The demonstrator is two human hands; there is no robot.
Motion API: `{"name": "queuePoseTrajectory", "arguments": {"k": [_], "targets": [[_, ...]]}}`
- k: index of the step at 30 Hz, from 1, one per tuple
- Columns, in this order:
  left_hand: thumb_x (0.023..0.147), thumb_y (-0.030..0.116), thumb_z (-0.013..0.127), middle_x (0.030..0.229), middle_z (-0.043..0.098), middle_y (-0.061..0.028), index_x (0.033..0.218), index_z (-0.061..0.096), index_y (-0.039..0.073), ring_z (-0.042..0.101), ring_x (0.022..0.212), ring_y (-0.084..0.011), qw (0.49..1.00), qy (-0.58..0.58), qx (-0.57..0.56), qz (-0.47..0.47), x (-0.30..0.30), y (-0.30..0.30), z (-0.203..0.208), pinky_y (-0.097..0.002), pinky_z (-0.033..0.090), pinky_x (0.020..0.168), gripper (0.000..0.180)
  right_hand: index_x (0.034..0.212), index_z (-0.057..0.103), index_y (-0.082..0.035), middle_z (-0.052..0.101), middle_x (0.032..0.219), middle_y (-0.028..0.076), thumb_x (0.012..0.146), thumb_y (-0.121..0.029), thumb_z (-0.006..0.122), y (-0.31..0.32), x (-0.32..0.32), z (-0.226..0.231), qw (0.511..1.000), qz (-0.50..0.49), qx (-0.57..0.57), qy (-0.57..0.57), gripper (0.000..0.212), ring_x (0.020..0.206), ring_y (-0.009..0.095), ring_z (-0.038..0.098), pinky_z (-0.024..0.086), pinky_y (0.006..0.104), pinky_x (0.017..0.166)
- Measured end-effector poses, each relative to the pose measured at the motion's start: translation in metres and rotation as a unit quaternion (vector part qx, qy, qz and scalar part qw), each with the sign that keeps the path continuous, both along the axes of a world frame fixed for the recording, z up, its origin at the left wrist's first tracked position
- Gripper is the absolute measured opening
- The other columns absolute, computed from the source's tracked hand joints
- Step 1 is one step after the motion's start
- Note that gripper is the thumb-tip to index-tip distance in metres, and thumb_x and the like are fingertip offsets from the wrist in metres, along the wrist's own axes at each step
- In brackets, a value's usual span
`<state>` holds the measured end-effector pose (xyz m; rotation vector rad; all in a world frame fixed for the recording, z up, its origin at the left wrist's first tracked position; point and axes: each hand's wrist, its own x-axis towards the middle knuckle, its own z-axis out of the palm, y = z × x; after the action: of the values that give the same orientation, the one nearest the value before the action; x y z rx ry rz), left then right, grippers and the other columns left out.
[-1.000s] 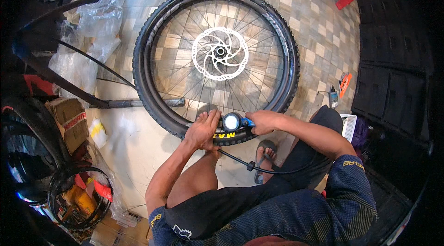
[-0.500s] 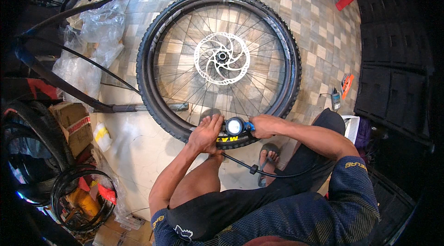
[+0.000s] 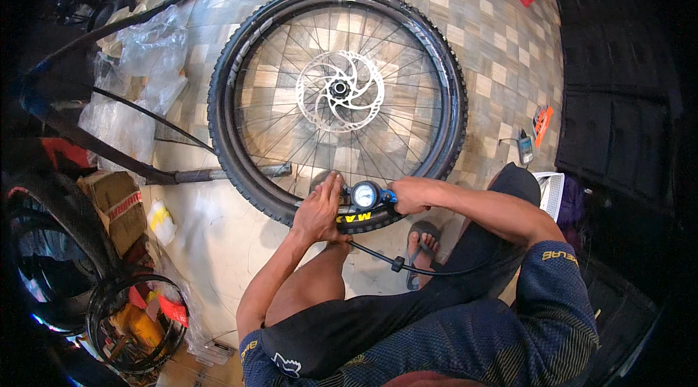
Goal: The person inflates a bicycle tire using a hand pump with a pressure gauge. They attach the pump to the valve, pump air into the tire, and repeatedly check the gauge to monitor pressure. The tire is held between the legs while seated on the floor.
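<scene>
A bicycle wheel lies flat on the floor in front of me, its knobby black tyre (image 3: 458,132) around thin spokes and a silver disc brake rotor (image 3: 378,89). At its near side, my right hand (image 3: 409,194) is closed around the blue handle of a tyre inflator. The inflator's round white-faced gauge (image 3: 363,196) sits over the rim. My left hand (image 3: 318,211) grips the tyre just left of the gauge, fingers together over the rim. It hides the inflator's tip and the valve. A black air hose (image 3: 374,254) runs from beside the left hand toward my right knee.
A dark bicycle frame (image 3: 185,176) reaches in from the left, one tube end over the tyre. Behind it lies clear plastic wrap (image 3: 156,60). A cardboard box (image 3: 120,205) and spare tyres stand lower left. A small bottle (image 3: 525,145) and black crates (image 3: 603,125) are at right.
The view has shifted slightly, so the wheel appears a little farther left. Both hands keep their places at the inflator and tyre; the gauge looks slightly turned.
</scene>
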<state>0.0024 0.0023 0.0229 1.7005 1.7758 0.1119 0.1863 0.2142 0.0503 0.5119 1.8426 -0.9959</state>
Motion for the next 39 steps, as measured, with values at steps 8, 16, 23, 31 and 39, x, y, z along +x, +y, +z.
{"name": "queuePoseTrajectory", "arguments": {"k": [8, 16, 23, 31, 39], "targets": [[0.041, 0.049, 0.098, 0.139, 0.051, -0.0264, 0.148, 0.032, -0.008, 0.057, 0.124, -0.0437, 0.999, -0.041, 0.024, 0.017, -0.003, -0.003, -0.020, -0.0437, 0.050, 0.106, 0.138, 0.115, 0.068, -0.001, 0.074, 0.089, 0.025, 0.078, -0.012, 0.064, 0.000, 0.002, -0.012, 0.999, 0.007, -0.006, -0.037, 0.039, 0.084, 0.039, 0.074, 0.057, 0.0496, 0.074], [0.039, 0.051, 0.098, 0.130, 0.055, -0.0241, 0.146, 0.034, -0.008, 0.064, 0.111, -0.0423, 0.994, -0.055, 0.087, 0.027, -0.007, -0.008, -0.024, -0.0441, 0.056, 0.093, 0.138, 0.121, 0.059, 0.001, 0.070, 0.110, 0.023, 0.081, -0.011, 0.069, -0.012, 0.005, 0.007, 0.968, 0.093, 0.193, 0.127, 0.043, 0.094, 0.039, 0.074, 0.060, 0.0473, 0.079], [0.038, 0.045, 0.099, 0.132, 0.055, -0.0234, 0.147, 0.033, -0.006, 0.063, 0.116, -0.0422, 0.997, -0.045, 0.058, 0.027, -0.006, -0.008, -0.021, -0.0426, 0.054, 0.099, 0.137, 0.116, 0.055, 0.003, 0.064, 0.111, 0.019, 0.087, -0.008, 0.062, -0.021, -0.001, 0.034, 0.944, 0.109, 0.260, 0.173, 0.032, 0.081, 0.038, 0.075, 0.061, 0.0468, 0.067], [0.039, 0.052, 0.097, 0.134, 0.054, -0.0257, 0.149, 0.032, -0.008, 0.062, 0.117, -0.0420, 0.997, -0.045, 0.065, 0.019, -0.006, -0.008, -0.023, -0.0425, 0.054, 0.099, 0.141, 0.113, 0.055, 0.001, 0.066, 0.111, 0.020, 0.089, -0.007, 0.058, -0.020, 0.003, 0.017, 0.944, 0.103, 0.270, 0.160, 0.025, 0.086, 0.038, 0.075, 0.062, 0.0458, 0.070], [0.043, 0.056, 0.096, 0.140, 0.051, -0.0262, 0.151, 0.029, -0.008, 0.062, 0.120, -0.0415, 0.998, -0.031, 0.054, 0.007, -0.007, -0.009, -0.021, -0.0424, 0.053, 0.101, 0.142, 0.113, 0.061, 0.000, 0.072, 0.107, 0.022, 0.086, -0.008, 0.060, -0.017, 0.000, 0.012, 0.952, 0.092, 0.247, 0.157, 0.028, 0.093, 0.037, 0.075, 0.061, 0.0442, 0.077]]}}
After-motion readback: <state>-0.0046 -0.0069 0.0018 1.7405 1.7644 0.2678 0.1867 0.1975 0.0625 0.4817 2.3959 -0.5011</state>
